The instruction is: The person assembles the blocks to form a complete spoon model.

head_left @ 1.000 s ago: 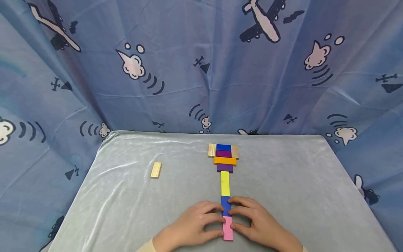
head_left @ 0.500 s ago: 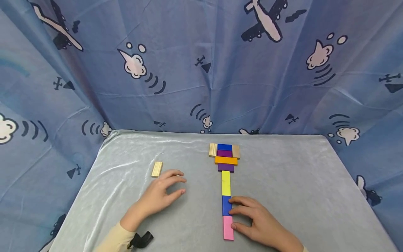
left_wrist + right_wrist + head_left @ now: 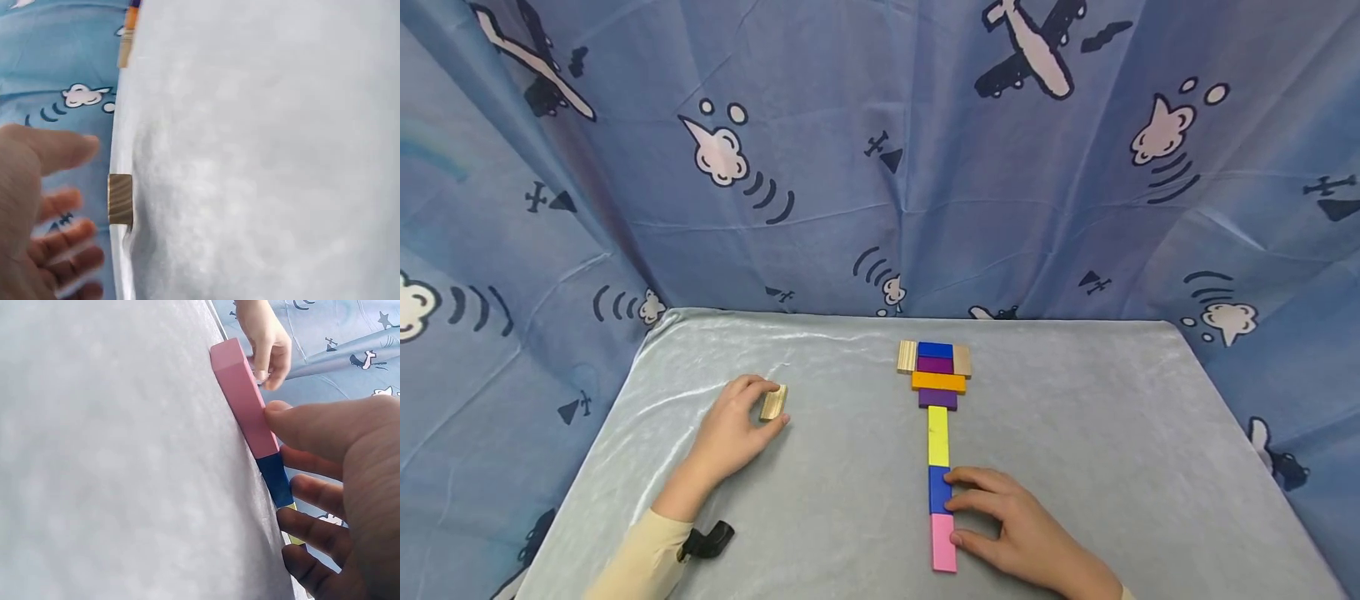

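Note:
My left hand (image 3: 730,432) reaches over a loose plain wooden block (image 3: 774,405) on the left part of the table, thumb and fingers spread around it. In the left wrist view a gap shows between those fingers and the wooden block (image 3: 120,200). My right hand (image 3: 1018,529) rests at the right side of a column of blocks. Its thumb touches the pink block (image 3: 943,543), and its fingers lie along the blue block (image 3: 939,490); the right wrist view shows them loosely bent. Beyond the blue one lies a yellow block (image 3: 937,436), in line.
At the column's far end lie a purple block (image 3: 937,400), an orange block (image 3: 938,382), a magenta block (image 3: 935,365) and a blue block (image 3: 936,350). Plain wooden blocks (image 3: 907,357) flank the last two. A grey cloth (image 3: 1075,433) covers the table; a patterned curtain (image 3: 820,150) hangs behind.
My left hand has left the column's left side and moved left and away to the loose wooden block. My right hand has stayed beside the pink and blue blocks.

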